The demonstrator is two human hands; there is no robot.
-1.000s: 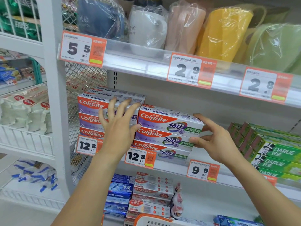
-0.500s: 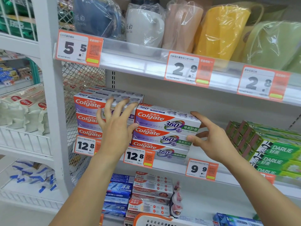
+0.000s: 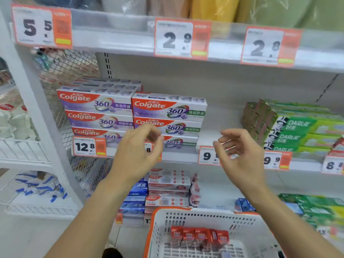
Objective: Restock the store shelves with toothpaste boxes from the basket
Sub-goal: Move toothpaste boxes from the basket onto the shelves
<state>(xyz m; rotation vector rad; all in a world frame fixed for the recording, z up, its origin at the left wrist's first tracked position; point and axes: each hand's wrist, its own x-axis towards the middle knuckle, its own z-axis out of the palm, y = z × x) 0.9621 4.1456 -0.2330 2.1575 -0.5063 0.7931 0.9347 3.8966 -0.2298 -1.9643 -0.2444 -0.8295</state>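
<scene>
Two stacks of Colgate 360 toothpaste boxes stand on the middle shelf: a left stack [image 3: 96, 112] and a right stack [image 3: 169, 118], each three high. My left hand [image 3: 139, 151] hovers in front of the right stack's lower boxes, fingers loosely curled, holding nothing. My right hand [image 3: 240, 155] hangs in the air to the right of that stack, fingers relaxed and empty. Below, a white basket with an orange rim [image 3: 247, 226] holds several red toothpaste boxes [image 3: 200, 236] standing on end.
Green Darlie boxes [image 3: 297, 129] fill the shelf's right part, with a bare gap [image 3: 221, 123] between them and the Colgate stacks. Price tags [image 3: 89, 147] line the shelf edges. Red and blue toothpaste boxes [image 3: 167, 189] sit on the lower shelf. Wrapped cups fill the shelf above.
Both hands have drawn back from the right Colgate stack and lowered, now touching nothing. The view has tilted down, bringing the basket into sight.
</scene>
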